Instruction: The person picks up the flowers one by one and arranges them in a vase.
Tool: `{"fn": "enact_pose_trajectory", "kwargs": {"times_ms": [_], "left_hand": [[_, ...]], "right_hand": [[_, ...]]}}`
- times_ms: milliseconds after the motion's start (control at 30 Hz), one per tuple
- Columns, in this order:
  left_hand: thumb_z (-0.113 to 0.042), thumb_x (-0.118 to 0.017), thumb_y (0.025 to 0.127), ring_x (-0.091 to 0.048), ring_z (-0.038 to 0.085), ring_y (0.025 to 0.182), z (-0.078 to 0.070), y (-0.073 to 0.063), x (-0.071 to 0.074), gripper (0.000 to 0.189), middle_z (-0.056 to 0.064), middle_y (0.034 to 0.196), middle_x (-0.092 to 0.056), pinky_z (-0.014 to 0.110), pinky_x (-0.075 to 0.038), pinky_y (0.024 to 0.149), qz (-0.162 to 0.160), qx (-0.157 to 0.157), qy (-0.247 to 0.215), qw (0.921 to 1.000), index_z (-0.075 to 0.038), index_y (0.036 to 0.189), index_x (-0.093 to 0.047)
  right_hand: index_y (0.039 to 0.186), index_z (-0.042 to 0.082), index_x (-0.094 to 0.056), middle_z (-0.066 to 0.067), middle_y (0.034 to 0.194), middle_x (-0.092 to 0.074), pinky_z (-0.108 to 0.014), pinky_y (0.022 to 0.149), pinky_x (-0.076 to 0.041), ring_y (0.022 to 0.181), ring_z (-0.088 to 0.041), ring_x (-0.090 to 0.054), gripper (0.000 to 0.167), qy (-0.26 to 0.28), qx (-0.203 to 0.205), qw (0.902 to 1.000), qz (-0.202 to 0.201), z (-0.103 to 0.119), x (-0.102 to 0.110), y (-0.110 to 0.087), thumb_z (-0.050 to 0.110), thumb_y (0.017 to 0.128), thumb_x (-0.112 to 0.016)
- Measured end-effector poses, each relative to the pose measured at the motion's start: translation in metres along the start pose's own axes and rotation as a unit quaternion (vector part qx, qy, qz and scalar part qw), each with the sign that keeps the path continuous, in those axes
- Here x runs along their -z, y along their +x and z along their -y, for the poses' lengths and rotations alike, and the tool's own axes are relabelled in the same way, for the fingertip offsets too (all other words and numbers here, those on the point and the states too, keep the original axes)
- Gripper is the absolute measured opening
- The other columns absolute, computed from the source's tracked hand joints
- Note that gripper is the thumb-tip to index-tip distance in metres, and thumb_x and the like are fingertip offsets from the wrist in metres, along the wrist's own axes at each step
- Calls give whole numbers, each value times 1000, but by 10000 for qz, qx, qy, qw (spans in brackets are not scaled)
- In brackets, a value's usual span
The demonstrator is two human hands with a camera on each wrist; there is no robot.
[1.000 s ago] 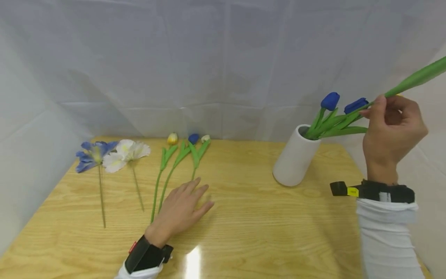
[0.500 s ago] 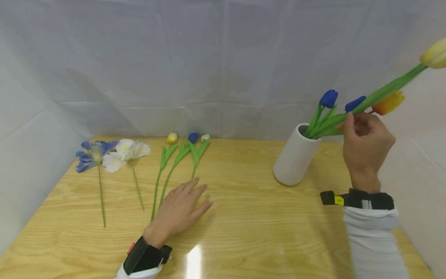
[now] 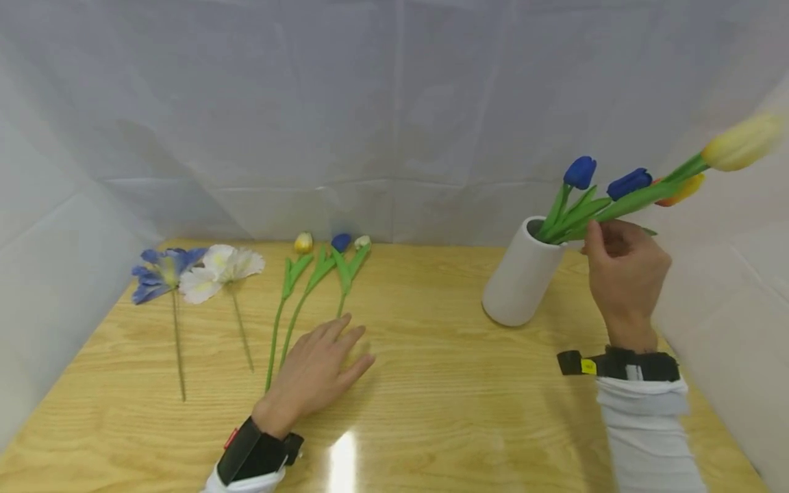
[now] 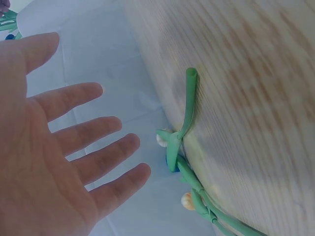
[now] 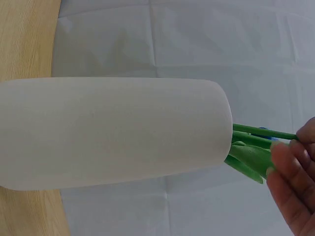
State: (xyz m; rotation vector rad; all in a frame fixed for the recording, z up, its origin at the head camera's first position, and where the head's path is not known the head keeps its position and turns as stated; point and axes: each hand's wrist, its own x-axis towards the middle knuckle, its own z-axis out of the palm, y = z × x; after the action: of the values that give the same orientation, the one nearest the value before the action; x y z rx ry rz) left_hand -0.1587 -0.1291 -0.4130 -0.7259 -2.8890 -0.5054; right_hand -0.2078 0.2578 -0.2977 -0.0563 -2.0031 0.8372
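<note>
My right hand (image 3: pixel 630 281) pinches the green stem of a pale yellow tulip (image 3: pixel 740 144) just beside the mouth of the white vase (image 3: pixel 522 277). In the right wrist view the stem (image 5: pixel 266 131) runs from the fingertips into the vase's opening. Two blue tulips (image 3: pixel 581 172) and a red-yellow tulip (image 3: pixel 681 190) also lean out of the vase. My left hand (image 3: pixel 317 373) hovers palm down over the stems of the loose tulips, fingers spread and holding nothing. In the left wrist view its fingers (image 4: pixel 106 128) are straight and apart from a green stem (image 4: pixel 190 103).
On the table (image 3: pixel 431 411) lie a yellow-white tulip (image 3: pixel 303 243), a blue tulip (image 3: pixel 341 242) and a small white tulip (image 3: pixel 362 242). Left of them are a blue-violet flower (image 3: pixel 163 274) and a white flower (image 3: pixel 218 272). A pale cloth (image 3: pixel 345 123) hangs behind.
My right hand has moved left and down toward the vase's mouth, bringing the yellow tulip lower and its bloom into view. The left hand has stayed almost still.
</note>
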Motion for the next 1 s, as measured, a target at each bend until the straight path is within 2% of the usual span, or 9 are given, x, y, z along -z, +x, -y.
{"fn": "enact_pose_trajectory", "kwargs": {"times_ms": [100, 200, 367, 500, 600, 800, 1000], "left_hand": [[-52, -47, 96, -46, 39, 124, 0, 0, -1, 58, 20, 143, -42, 57, -39, 96, 9, 6, -20, 10000, -9, 134, -55], [-52, -47, 97, -46, 39, 124, 1, 0, -1, 58, 20, 143, -42, 58, -39, 96, 8, 5, -39, 10000, -9, 134, -55], [-52, -47, 97, -46, 39, 124, 1, -1, -1, 58, 20, 143, -42, 58, -40, 96, -11, 4, -43, 10000, -9, 134, -55], [-51, -48, 96, -47, 39, 122, 1, -1, -2, 57, 20, 142, -43, 57, -40, 95, -56, -27, -29, 10000, -8, 134, -55], [-50, -49, 96, -48, 39, 122, 1, -2, -3, 57, 20, 141, -44, 57, -41, 95, -105, -41, -8, 9999, -8, 133, -56], [-50, -49, 96, -48, 39, 121, 2, -3, -4, 56, 20, 141, -45, 56, -42, 94, -138, -43, 56, 9999, -8, 133, -56], [-49, -50, 96, -48, 38, 122, 3, -3, -4, 55, 20, 141, -44, 57, -42, 94, -110, -15, 55, 9999, -8, 133, -56]], "right_hand": [[92, -1, -73, -11, 67, -68, -10, 51, -33, 51, 18, -45, 31, -225, 152, 9995, 141, 0, -2, -3, 28, 90, -63], [95, -1, -73, -12, 62, -66, -14, 48, -29, 49, 22, -38, 32, -523, 245, 9979, 296, -2, -4, -6, 29, 91, -62], [96, 2, -73, -11, 63, -67, -24, 49, -32, 49, 22, -33, 34, -871, 64, 9943, 605, -4, -8, -10, 33, 92, -59], [98, 5, -74, -10, 68, -69, -34, 56, -38, 56, -4, -57, 37, -1257, -245, 9858, 1090, -2, -7, -10, 38, 93, -57], [96, 7, -74, -8, 69, -70, -39, 55, -41, 62, -28, -63, 39, -1452, -425, 9775, 1471, 0, -7, -10, 41, 94, -55], [95, 7, -72, -5, 70, -70, -34, 54, -42, 57, -20, -61, 42, -1416, -726, 9698, 1851, 0, -7, -11, 44, 94, -50], [95, 8, -71, -2, 67, -69, -33, 54, -41, 51, -11, -56, 40, -1208, -618, 9745, 1789, -4, -8, -15, 43, 94, -52]]}}
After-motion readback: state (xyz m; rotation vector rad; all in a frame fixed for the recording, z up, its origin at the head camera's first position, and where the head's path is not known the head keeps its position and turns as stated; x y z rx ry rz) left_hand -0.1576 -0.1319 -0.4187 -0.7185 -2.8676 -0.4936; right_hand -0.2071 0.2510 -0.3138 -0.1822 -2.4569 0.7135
